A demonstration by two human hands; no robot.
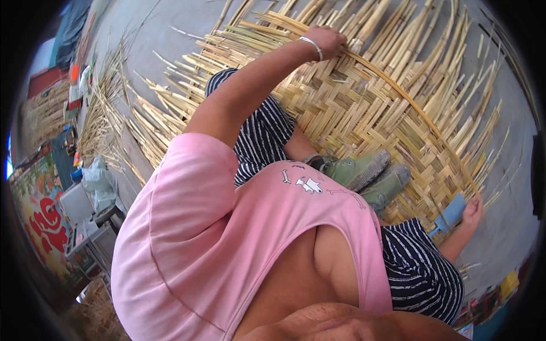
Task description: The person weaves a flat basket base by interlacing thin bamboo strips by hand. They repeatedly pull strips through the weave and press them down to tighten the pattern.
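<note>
Where the woven mat [358, 113] spreads between the fingers of left hand [328, 42] and right hand [472, 211], green shoes [344, 170] cover part of it; left fingers closed round a long bent strip [421, 112], right at its end, grip unclear, blue flat piece [451, 211] just beside

Pale woven mat [364, 108] lies flat on grey floor [506, 238], its ends splayed; a thin tan strip [422, 115] curves across it

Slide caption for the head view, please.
Left hand gripping a long strip curving across a woven mat, right hand near its lower end by a blue tool.
</note>
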